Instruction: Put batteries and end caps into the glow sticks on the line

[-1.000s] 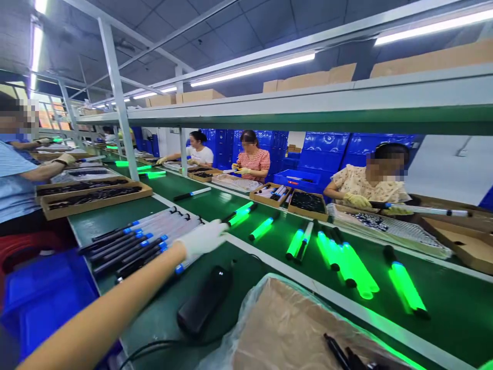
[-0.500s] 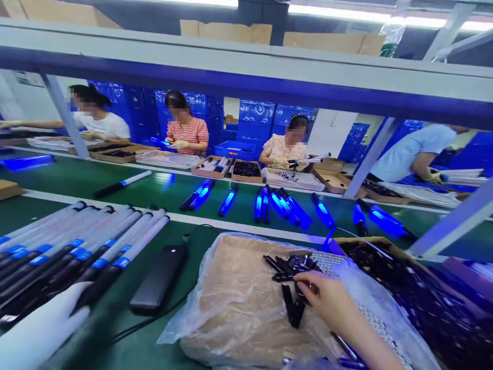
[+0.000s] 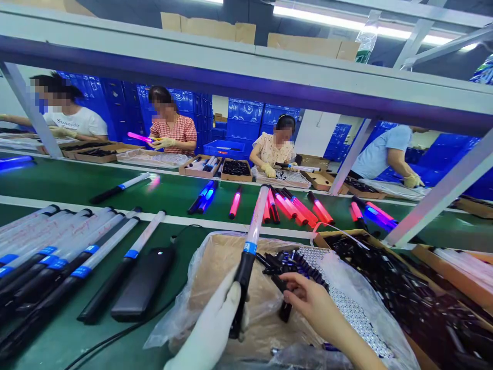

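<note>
My left hand [image 3: 221, 313], in a white glove, is closed round the black handle of a light stick [image 3: 252, 241]. The stick has a blue ring and an unlit clear tube, and it tilts up over a box lined with plastic film [image 3: 219, 257]. My bare right hand [image 3: 304, 295] pinches a small black cylindrical piece [image 3: 279, 282] between thumb and fingers, close beside the stick's handle. Below it another black piece [image 3: 285, 312] stands in the box. Around them lie a heap of small dark parts [image 3: 292, 262] and rows of silver-ended cylinders [image 3: 354, 298].
Unlit light sticks [image 3: 69, 257] lie in a row at left, beside a black power bank [image 3: 144, 282] with a cable. Red and blue lit sticks [image 3: 295, 208] lie on the green belt [image 3: 69, 180]. A carton of black parts [image 3: 408, 288] stands right. Co-workers [image 3: 175, 126] sit opposite.
My left hand has lifted a light stick from the left and brought it over the box. My right hand has taken up a black piece. Most lit sticks turned from blue to red.
</note>
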Motion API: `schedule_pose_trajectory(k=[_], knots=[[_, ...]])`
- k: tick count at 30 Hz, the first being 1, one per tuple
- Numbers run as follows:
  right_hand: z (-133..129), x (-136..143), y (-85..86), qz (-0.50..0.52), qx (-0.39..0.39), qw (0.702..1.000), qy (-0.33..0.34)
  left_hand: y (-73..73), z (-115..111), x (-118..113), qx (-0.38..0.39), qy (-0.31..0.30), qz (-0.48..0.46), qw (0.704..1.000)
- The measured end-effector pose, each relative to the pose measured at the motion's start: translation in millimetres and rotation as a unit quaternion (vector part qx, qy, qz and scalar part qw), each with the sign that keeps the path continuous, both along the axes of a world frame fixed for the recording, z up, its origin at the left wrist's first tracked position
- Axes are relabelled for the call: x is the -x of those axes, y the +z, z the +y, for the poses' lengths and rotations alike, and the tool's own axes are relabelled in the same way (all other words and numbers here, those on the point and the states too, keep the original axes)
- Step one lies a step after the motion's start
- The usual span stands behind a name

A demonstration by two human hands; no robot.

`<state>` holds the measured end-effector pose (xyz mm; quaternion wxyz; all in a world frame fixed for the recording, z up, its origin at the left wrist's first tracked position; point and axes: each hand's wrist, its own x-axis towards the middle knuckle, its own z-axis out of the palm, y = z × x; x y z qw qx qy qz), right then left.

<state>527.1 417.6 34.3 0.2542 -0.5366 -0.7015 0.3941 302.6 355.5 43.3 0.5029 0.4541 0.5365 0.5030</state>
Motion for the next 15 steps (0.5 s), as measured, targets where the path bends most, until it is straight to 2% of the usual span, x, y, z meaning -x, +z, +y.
schedule_pose_trajectory(k=[3,6,9,11,13,15], knots=[[-10.3,-13.0,-1.4,0.130,0.033,0.991,-0.004,-23.1,7.3,-19.5,-0.011,-0.015,-0.004,1.000],[-12.4,-17.7,-4.1,0.142,0.003,0.989,-0.034,-39.8,11.6,-25.6,-0.013,-0.014,0.000,1.000],[-1.1,-18.8,-4.2,0.133,0.015,0.990,-0.041,-47.6,12.2,-26.1,0.000,-0.004,0.007,1.000],[8.7,-23.8,-2.4,0.078,0.007,0.996,-0.044,-48.3,10.8,-25.4,0.014,-0.002,0.011,1.000],[13.2,-33.9,0.1,-0.053,-0.035,0.997,-0.052,-45.4,8.7,-24.8,0.026,-0.006,0.012,1.000],[8.9,-45.5,1.6,-0.173,-0.054,0.982,-0.044,-39.1,6.2,-24.9,0.032,-0.017,0.008,0.999]])
